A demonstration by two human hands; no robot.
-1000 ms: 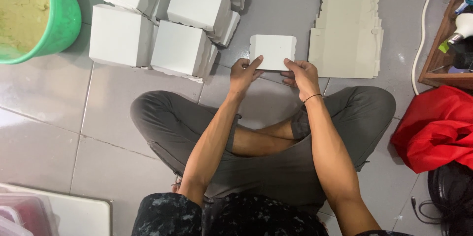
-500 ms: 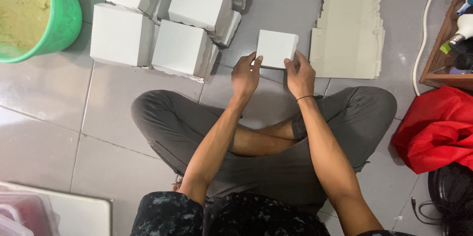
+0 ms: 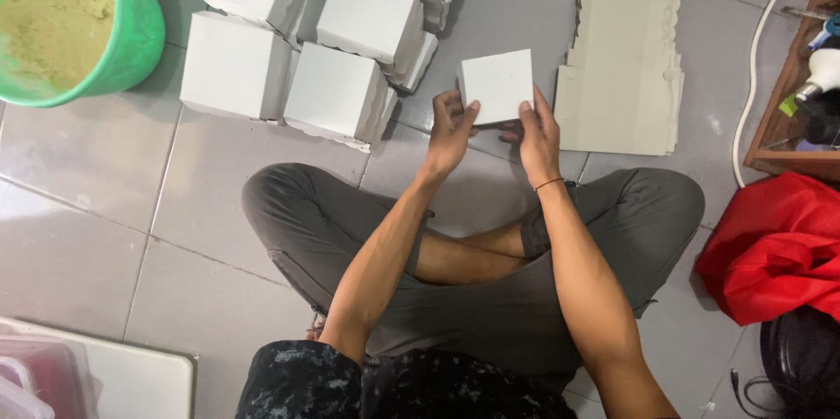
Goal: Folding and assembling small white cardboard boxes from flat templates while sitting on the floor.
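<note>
Since a second ago the white box (image 3: 497, 85) has turned from a wide, flat-looking shape to a squarer face and sits slightly higher between my hands. Going left to right as I watch the feed: a green bucket (image 3: 131, 34) of yellowish grain stands at the far left on the tiled floor (image 3: 105, 183), and beside it a cluster of folded white boxes (image 3: 297, 34) packed close together. My left hand (image 3: 451, 126) is closed on the box's lower left edge — fingers curled, thumb on the face. My right hand (image 3: 535, 132) grips the lower right corner, a thin band at the wrist. Just right of the box lies a stack of flat cardboard blanks (image 3: 623, 60) — scalloped along the edges. Farther right, red cloth (image 3: 779, 248) is bunched near my knee.
</note>
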